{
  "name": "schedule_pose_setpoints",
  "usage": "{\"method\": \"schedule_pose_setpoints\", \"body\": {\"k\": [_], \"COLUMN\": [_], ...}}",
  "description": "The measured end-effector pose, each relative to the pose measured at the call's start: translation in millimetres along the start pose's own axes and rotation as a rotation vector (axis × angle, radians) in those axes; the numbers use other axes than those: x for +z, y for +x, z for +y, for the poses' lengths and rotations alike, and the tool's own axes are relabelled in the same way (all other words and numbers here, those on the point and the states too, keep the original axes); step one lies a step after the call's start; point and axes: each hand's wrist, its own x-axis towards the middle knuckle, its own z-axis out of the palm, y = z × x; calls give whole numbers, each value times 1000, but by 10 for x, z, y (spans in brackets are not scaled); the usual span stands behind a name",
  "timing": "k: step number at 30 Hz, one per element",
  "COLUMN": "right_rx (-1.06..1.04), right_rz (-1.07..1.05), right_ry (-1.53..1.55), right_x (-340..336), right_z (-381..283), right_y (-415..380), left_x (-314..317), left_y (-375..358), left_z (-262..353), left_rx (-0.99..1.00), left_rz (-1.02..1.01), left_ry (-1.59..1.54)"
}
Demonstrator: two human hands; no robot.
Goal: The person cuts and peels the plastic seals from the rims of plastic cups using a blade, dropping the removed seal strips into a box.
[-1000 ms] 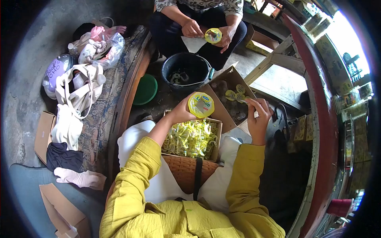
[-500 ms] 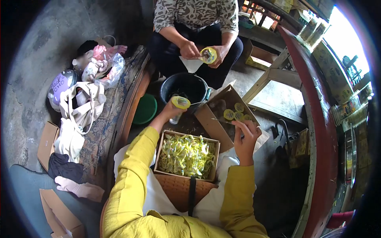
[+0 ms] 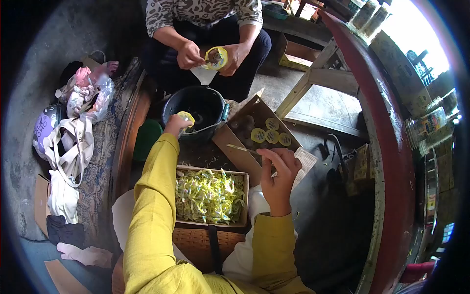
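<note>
My left hand [image 3: 175, 125] is closed on a small cup with a yellow-rimmed lid [image 3: 186, 117], at the left rim of a dark bucket [image 3: 218, 100]. My right hand [image 3: 280, 176] pinches a thin pale strip or blade [image 3: 238, 147] above the near edge of a cardboard box [image 3: 230, 142]. Several cups with round yellow lids [image 3: 272, 124] lie in that box. Below my hands, a shallow box [image 3: 246, 198] full of yellow-green shredded pieces [image 3: 210, 195] rests near my lap.
Across from me a person [image 3: 210, 29] holds another yellow-lidded cup [image 3: 216, 58]. A bench with bags [image 3: 73, 147] stands left, beside a green lid [image 3: 147, 139]. A red-edged table [image 3: 391, 147] with jars [image 3: 369, 22] runs along the right. An open box [image 3: 298, 51] lies behind.
The whole view has shifted, with most things now further left. My left hand has moved with its cup to the bucket's left rim. My right hand still holds the thin strip.
</note>
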Motion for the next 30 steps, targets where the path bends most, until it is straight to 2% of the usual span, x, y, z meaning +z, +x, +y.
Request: {"method": "schedule_pose_setpoints", "body": {"k": [3,7,13,16,19,23,30], "right_rx": [2,-11,10,10,18,22,14], "right_rz": [0,-15,-6,-12,-25,-32,-24], "right_ry": [16,11,44,42,23,41,50], "right_x": [10,22,36,56,56,72,82], "right_z": [-31,-47,-50,-64,-93,-109,-104], "right_y": [8,3,-1,-5,-21,-17,-22], "left_x": [22,54,-106,-97,-65,4,-372], "left_y": [-94,-196,-214,-158,-93,-33,-287], "left_z": [32,123,113,54,-19,-50,58], "left_rx": [44,-10,66,72,53,65,119], "left_rz": [15,136,10,3,-126,-154,-318], "left_ry": [57,116,234,232,196,252,312]}}
